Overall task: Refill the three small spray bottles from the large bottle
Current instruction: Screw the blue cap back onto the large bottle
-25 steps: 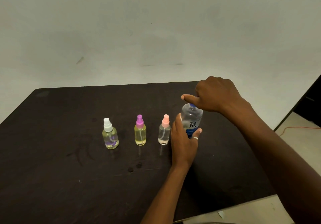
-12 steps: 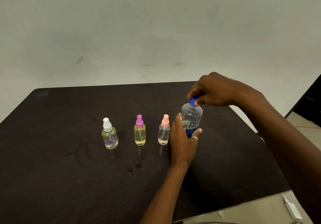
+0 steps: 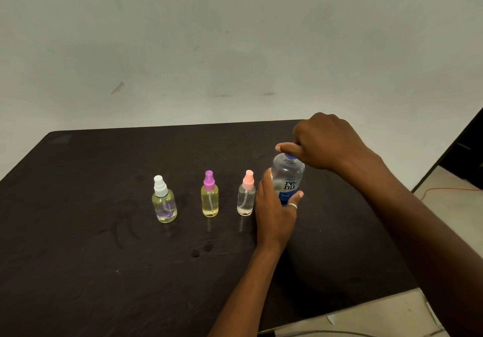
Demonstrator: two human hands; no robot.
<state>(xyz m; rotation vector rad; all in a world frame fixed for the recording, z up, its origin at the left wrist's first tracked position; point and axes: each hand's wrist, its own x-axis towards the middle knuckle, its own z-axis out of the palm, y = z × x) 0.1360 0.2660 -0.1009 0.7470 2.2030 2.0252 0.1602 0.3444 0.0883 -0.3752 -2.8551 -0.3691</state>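
dark brown tabletop [image 3: 104, 271] fills the foreground, set against a pale wall [image 3: 235, 36], as a person steadies a large bottle [image 3: 288, 177] with both bare hands. the left hand [image 3: 274, 214] is wrapped around the lower body of the clear bottle, fingers curled about it from the left and thumb pressed across its blue label, a silver ring [image 3: 293, 206] on the thumb. the right hand [image 3: 326, 143] comes in from above, fingers closed down over the blue cap [image 3: 289, 156], thumb stretched out to the left just above the bottle's shoulder; only a sliver of the cap shows below the hand. the bottle stands upright on the table, right of centre. three small spray bottles stand upright in a row to its left, each apart from the next: a white-capped bottle [image 3: 164, 200] with yellowish liquid and a purple tint at the base, a purple-capped bottle [image 3: 209, 195] with yellow liquid, and a pink-capped bottle [image 3: 246, 195], nearly clear, just beside the left hand. all three caps are on. an orange cable [image 3: 449, 189] trails across the floor at far right.
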